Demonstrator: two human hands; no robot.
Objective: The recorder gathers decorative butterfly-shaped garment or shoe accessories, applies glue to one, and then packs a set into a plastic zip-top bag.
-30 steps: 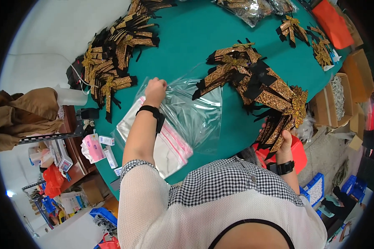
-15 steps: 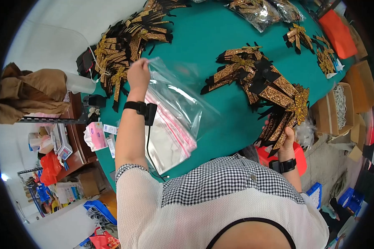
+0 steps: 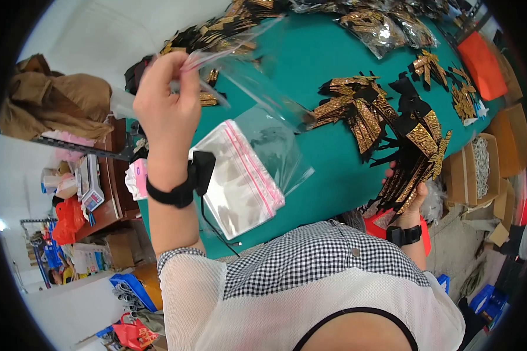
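My left hand (image 3: 168, 108) is raised above the left part of the green table, its thumb and fingers pinched on the edge of a clear plastic bag (image 3: 253, 82), which trails off to the right. Below it lies a stack of clear bags (image 3: 231, 184) with pink strips along one side. At the table's front right edge, my right hand (image 3: 414, 202) is closed around a bundle of black-and-gold sequined strips (image 3: 414, 172); some of its fingers are hidden behind the bundle. More sequined strips (image 3: 366, 120) lie on the table just beyond it.
Heaped strips (image 3: 234, 26) line the far left edge of the green table (image 3: 328, 169). Filled clear bags (image 3: 375, 32) lie at the back. Smaller strip bundles (image 3: 430, 67) are at the far right, near cardboard boxes (image 3: 468, 169). A tissue pack (image 3: 137, 178) sits at the left edge.
My left hand has risen closer and lifted the clear bag away from the stack. The bundle in my right hand has turned, its gold ornament no longer facing up.
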